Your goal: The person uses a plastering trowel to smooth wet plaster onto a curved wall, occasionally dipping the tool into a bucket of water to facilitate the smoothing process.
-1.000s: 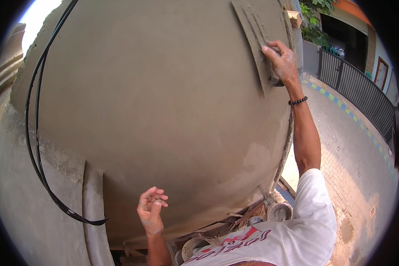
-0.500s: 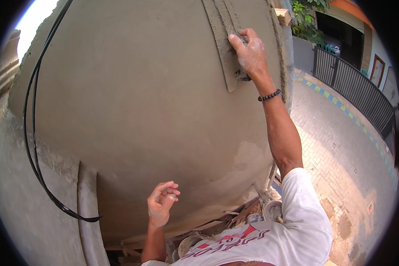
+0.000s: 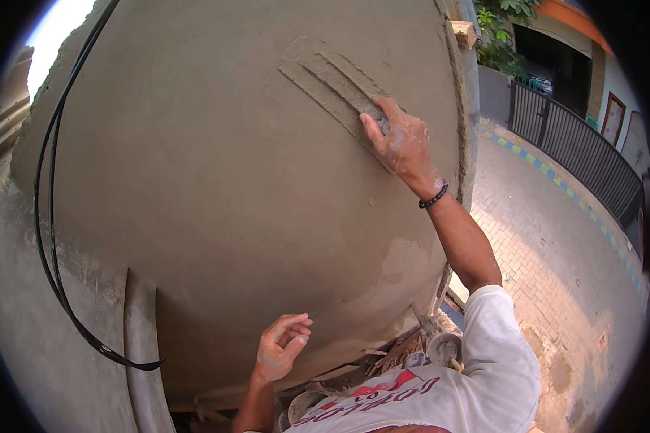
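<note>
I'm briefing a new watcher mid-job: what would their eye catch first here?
The broad grey-brown wall fills the middle, and on its upper right the right hand holds a ridged trowel against it. Along the left side, black cables hang in a long curve. Low in the centre, the left hand is loosely curled.

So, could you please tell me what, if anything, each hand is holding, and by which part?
The right hand holds the trowel by its handle; the left hand appears to hold nothing.
</note>
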Demonstrator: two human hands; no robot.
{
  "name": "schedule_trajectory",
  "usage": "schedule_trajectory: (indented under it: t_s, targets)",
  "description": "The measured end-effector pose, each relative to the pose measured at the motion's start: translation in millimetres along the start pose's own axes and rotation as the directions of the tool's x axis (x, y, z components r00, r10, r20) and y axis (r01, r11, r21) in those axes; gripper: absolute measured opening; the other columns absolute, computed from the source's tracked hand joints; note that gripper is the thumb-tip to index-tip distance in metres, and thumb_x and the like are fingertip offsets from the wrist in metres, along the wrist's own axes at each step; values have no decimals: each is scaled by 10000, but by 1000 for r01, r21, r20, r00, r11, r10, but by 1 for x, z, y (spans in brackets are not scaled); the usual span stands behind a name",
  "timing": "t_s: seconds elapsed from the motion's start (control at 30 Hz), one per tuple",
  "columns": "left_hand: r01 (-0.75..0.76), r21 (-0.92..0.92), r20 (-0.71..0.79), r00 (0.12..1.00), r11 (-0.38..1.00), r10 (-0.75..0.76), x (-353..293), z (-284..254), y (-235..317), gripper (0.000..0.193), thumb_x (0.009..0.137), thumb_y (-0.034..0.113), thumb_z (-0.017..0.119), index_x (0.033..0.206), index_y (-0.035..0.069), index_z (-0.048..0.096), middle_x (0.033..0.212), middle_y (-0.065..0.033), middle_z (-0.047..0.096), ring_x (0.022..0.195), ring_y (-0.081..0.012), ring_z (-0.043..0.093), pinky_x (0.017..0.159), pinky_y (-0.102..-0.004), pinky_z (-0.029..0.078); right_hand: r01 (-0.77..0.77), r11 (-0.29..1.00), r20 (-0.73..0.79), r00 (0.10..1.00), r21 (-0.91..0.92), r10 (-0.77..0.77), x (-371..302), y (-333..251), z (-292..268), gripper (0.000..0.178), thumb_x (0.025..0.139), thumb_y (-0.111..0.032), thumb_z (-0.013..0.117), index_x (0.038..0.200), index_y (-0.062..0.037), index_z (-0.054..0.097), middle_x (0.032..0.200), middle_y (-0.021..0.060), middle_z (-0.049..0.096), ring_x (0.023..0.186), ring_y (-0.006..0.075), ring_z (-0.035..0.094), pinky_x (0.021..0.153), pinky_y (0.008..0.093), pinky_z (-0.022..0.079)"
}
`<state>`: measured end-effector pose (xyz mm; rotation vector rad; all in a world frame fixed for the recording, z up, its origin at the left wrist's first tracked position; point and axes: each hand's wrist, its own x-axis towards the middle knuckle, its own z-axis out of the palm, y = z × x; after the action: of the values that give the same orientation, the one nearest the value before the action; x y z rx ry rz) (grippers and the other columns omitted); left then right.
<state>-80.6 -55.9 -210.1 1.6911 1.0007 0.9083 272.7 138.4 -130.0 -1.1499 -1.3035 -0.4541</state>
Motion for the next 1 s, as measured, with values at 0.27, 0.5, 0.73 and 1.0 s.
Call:
schedule_trajectory:
  t_s: [0.27, 0.5, 0.73, 1.0]
  targets:
    - [75, 0, 85, 994, 997, -75, 3, -10, -8, 394, 865, -48, 577, 1256, -6, 561, 1125, -110, 596, 970, -156, 585, 836, -287, 498, -501, 865, -195, 846, 27, 496, -10, 123, -29, 413, 876, -371, 640, 1076, -11, 614, 996, 263, 665, 962, 429, 630, 821, 463, 489]
    - [-3, 104, 321, 947, 995, -31, 21, 17, -7, 399, 879, -26, 578, 1276, 16, 557, 1119, -100, 599, 962, -151, 581, 842, -293, 496, -785, 620, -64, 617, 17, 784, -268, 161, -12, 492, 852, -400, 665, 1060, 43, 620, 1007, 252, 666, 978, 397, 629, 871, 455, 466]
    - [-35, 181, 313, 950, 983, -24, 14, 10, -11, 397, 882, 2, 587, 1278, 14, 555, 1112, -106, 604, 934, -152, 587, 818, -289, 500, -578, 652, 27, 758, 491, 651, -88, 160, -74, 483, 849, -363, 715, 1083, 48, 614, 646, 3, 542, 454, 60, 445, 438, 243, 350]
    - [32, 217, 264, 960, 976, -90, 12, 2, -18, 400, 881, 21, 604, 1278, 12, 558, 1098, -103, 622, 914, -140, 592, 810, -285, 498, -284, 934, 147, 955, 217, 256, 133, 123, -93, 404, 849, -384, 682, 988, -5, 669, 655, -2, 558, 557, 65, 504, 515, 239, 406]
